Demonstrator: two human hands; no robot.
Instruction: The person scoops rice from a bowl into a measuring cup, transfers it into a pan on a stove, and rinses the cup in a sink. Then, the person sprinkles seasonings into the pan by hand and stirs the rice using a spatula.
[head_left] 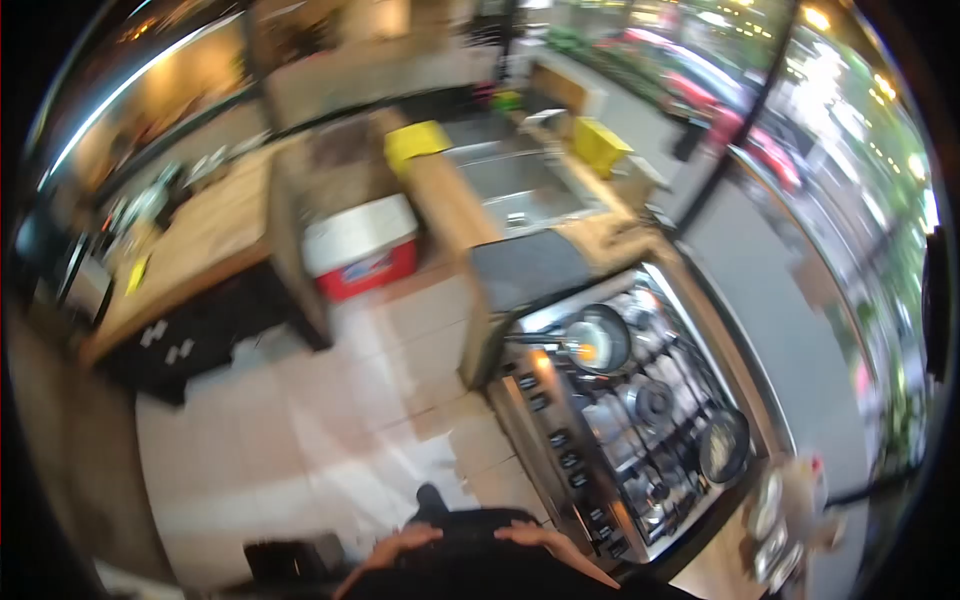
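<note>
Fingers (427, 533) on both hands are loosely stretched out, gripping nothing that I can see: the left hand (408, 542) and the right hand (532, 537) seem to rest against the person's dark clothing (465, 565), tips pointing towards each other with a gap between. That cloth lies directly beneath the fingers, in front of the knobbed edge of the stove (585, 455); the right hand is the nearer of the two to that edge. As for progress, all I can vouch for from where I stand is what is already set out: one dark pan (627, 345) sits on the front row of the stove, at its sink end, with something pale and yellow-orange inside and its handle reaching out over the front edge. A second pan (738, 428) sits at the back of the stove, at the end away from the sink (515, 180), holding something pale too blurred to name. Both lie well apart from the fingers, and neither is being touched. I would judge things to be at a pause, hands idle; whether the food is finished, whether any burner is lit and how much remains to be done, I cannot tell.
</note>
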